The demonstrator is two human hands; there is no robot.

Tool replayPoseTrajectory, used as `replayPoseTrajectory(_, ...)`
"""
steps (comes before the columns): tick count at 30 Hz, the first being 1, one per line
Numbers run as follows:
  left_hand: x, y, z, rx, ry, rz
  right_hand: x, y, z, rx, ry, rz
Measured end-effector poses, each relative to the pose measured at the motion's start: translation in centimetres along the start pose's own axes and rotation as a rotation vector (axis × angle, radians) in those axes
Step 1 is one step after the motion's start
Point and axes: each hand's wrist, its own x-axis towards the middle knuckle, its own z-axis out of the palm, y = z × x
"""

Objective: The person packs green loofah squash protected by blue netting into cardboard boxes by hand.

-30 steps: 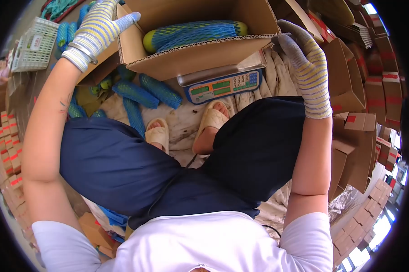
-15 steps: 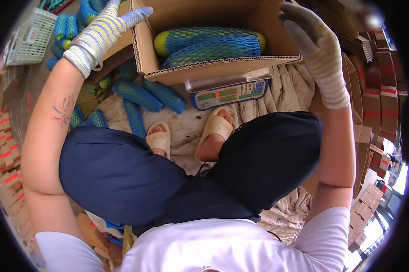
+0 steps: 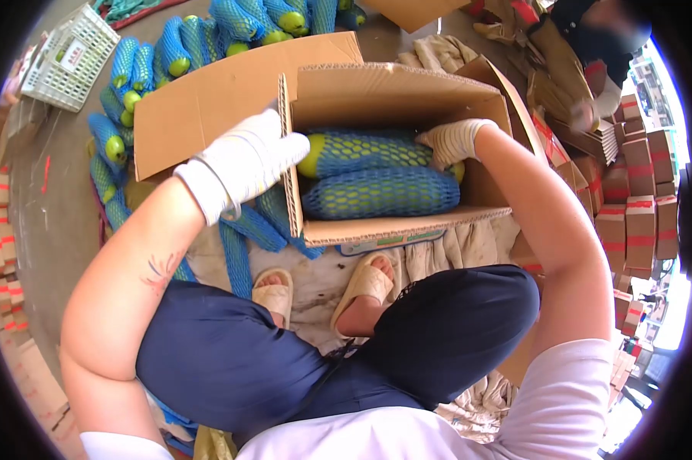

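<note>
Apparently the step in hand is settling the far fruit (image 3: 369,153) beside the near fruit (image 3: 380,194) in the box (image 3: 400,86); the right hand (image 3: 455,142) bends over the far fruit's right end, its grip hidden; the left hand (image 3: 242,162) lies against the box's left wall, thumb over the edge, whether gripping I cannot tell; the next move seems to call for gentle pressure; both fruits lie lengthwise inside the box, long, green, blue-netted.

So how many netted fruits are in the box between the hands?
2 showing: the far fruit, with the right hand at one end, and the near fruit beside it. More may be hidden underneath.
</note>
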Motion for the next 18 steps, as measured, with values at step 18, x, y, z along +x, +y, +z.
replayPoseTrajectory(18, 1.1, 0.3, -1.9, 0.002, -0.106, 0.085, -7.2, -6.7, 0.5, -0.083, 0.631, -0.162)
